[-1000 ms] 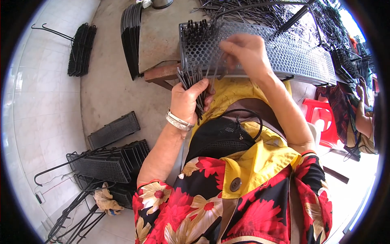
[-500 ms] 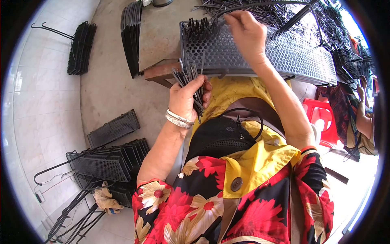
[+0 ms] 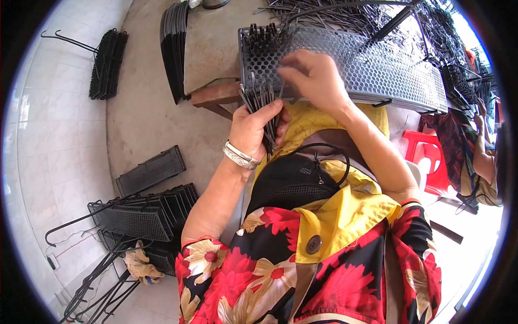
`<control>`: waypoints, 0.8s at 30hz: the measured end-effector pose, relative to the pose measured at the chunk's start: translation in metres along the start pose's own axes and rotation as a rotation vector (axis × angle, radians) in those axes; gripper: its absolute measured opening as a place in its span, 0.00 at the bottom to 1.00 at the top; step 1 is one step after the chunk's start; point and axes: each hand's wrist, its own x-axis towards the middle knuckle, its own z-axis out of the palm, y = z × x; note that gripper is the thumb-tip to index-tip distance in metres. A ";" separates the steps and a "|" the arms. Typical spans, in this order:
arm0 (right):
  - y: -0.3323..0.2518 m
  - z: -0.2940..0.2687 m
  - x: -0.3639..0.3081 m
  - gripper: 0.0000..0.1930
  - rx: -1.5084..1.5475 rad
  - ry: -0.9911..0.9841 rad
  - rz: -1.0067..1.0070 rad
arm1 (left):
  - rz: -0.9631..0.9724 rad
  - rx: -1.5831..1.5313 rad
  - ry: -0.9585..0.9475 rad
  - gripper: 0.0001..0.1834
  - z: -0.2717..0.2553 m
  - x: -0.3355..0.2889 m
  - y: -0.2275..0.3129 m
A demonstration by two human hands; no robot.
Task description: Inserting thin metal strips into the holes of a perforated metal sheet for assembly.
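Observation:
My left hand [image 3: 256, 127] is closed around a bundle of thin dark rods [image 3: 260, 100], their tops fanning upward past the thumb. Just beyond it, my right hand [image 3: 315, 81] has its thumb and fingertips pinched on one thin rod [image 3: 282, 89], slightly blurred, at the bundle's upper right. Beneath and behind the right hand lies a long dark perforated metal panel [image 3: 350, 70] full of round holes. A cluster of short dark pieces [image 3: 264, 39] stands up at its left end.
Loose rods [image 3: 334, 16] are heaped behind the panel. A brown stool corner [image 3: 216, 97] is left of it, with curved black strips [image 3: 175, 51] farther left. Stacked perforated racks [image 3: 145, 216] stand lower left. A red stool [image 3: 426, 156] and another person's arm [image 3: 485, 156] are at right.
My right hand has come down and left from the panel's far edge to the bundle's tops. The left hand, still holding the rods, has shifted slightly right.

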 end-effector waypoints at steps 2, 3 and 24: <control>-0.008 -0.006 0.000 0.11 0.050 0.074 0.053 | 0.010 0.004 -0.012 0.08 0.000 0.002 0.000; -0.010 -0.007 0.000 0.10 0.100 0.146 0.106 | 0.003 -0.052 -0.015 0.08 -0.003 0.004 -0.001; 0.023 -0.003 0.047 0.10 -0.562 0.266 -0.466 | -0.113 -0.191 0.043 0.11 -0.008 0.003 -0.005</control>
